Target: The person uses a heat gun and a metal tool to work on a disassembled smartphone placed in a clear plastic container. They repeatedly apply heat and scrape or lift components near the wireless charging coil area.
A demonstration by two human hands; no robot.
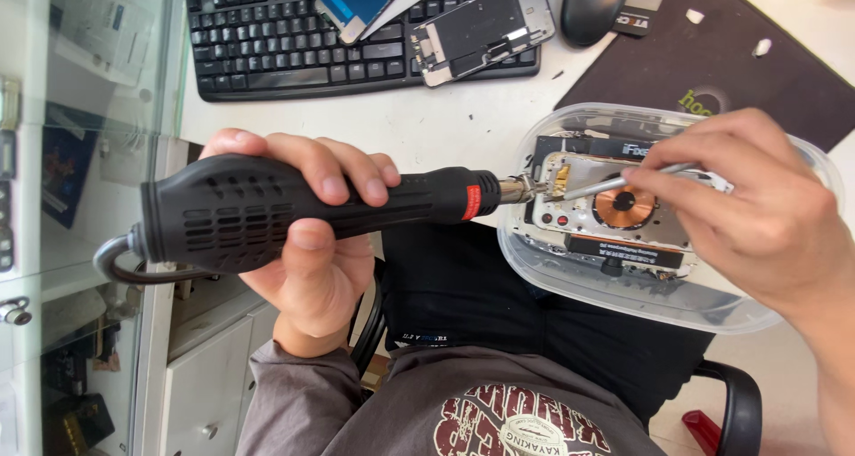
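Left hand (307,242) wrapped tight round the chunky black hot-air gun (294,208), nozzle at the opened phone back w/ copper coil (614,208), in the clear plastic tub (570,273) at the desk's front edge. Right hand (757,207) pinches thin metal tweezers (606,185) (phone already opened, parts still inside, so prob midway).

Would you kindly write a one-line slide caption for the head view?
Left hand aims a black hot-air gun at an opened phone in a clear tray while the right hand holds tweezers.
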